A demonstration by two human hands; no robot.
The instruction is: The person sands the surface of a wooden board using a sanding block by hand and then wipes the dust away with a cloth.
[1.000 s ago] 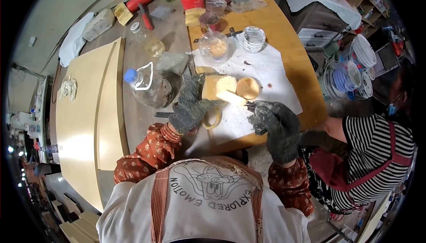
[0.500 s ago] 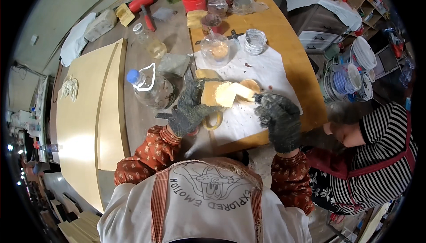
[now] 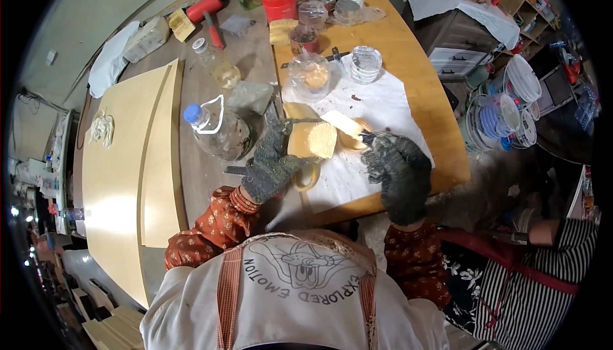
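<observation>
My left hand (image 3: 269, 163), in a dark, worn glove, closes round a yellow block (image 3: 310, 140) with a rough, pale end face. In my right hand (image 3: 401, 170), gloved the same way, is a putty knife with a pale flat blade (image 3: 341, 122). Its blade points left and lies over a small round tub (image 3: 355, 138) of tan paste, just right of the block and apart from it. The glove hides the knife's handle. Below the block, a yellow tape roll (image 3: 306, 176) rests on a white sheet (image 3: 389, 110).
To the left stand a big clear jug (image 3: 220, 134) with a blue cap and a glass bottle (image 3: 217, 64). Ahead are a plastic-covered bowl (image 3: 310, 76), a white tub (image 3: 366, 64) and a red canister (image 3: 278, 3). A co-worker's striped sleeve (image 3: 571, 248) is close at right.
The putty knife's blade has come off the block's end face and swung up and right over the tub. My left hand keeps the block nearly in place. The co-worker has shifted lower at right.
</observation>
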